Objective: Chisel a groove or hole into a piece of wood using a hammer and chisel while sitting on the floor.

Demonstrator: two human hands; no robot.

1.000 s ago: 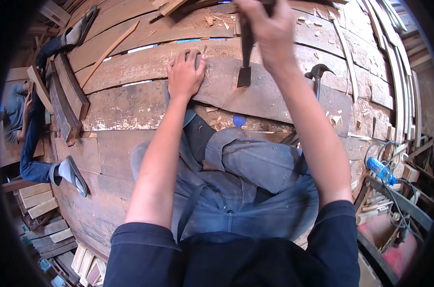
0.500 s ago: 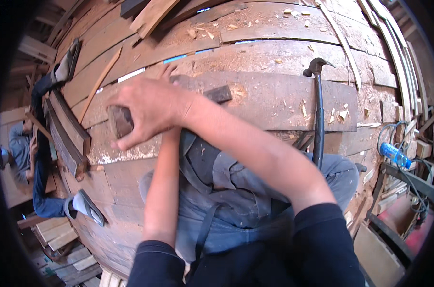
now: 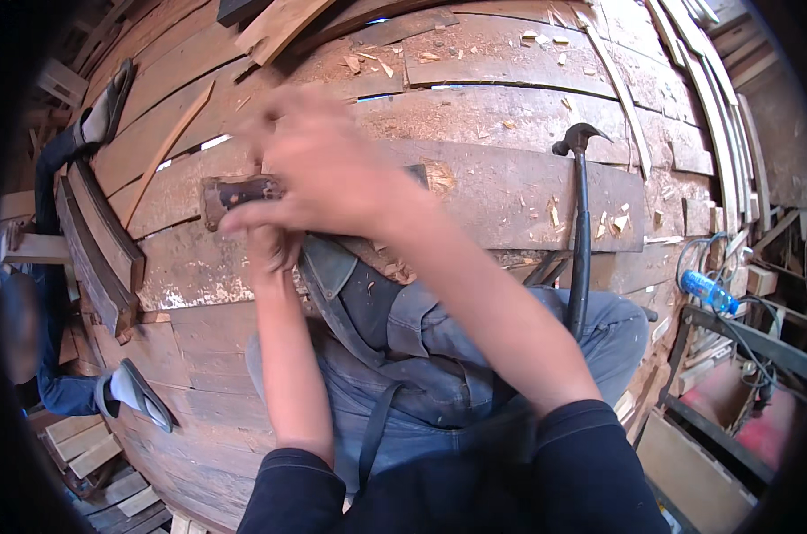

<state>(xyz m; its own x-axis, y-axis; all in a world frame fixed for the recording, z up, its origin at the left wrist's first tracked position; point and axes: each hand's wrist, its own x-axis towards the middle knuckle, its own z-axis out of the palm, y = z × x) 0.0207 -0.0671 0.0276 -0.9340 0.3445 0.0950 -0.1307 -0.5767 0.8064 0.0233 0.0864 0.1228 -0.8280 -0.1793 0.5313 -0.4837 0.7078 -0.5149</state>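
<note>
My blurred right hand (image 3: 323, 169) hovers over a dark, weathered piece of wood or tool (image 3: 243, 191), its thumb beside that piece; whether it grips it is unclear. My left hand (image 3: 274, 254) is just below, its fingers mostly hidden behind the piece and my right hand. A broad plank (image 3: 501, 196) lies across the work area, with a chipped patch and loose splinters on it. A black-handled claw hammer (image 3: 581, 222) rests on its right part, the handle reaching to my knee.
Another person's legs and sandaled feet (image 3: 132, 396) are at the left beside curved planks (image 3: 96, 258). Wood offcuts (image 3: 274, 31) lie at the back, long strips (image 3: 724, 125) at the right. A plastic bottle (image 3: 706, 289) sits among cables and a metal frame at the right.
My right hand came down leftward from high at the right, then rose slightly with blurred fingers. My left hand shifted down and left behind it. The hammer stays on the plank.
</note>
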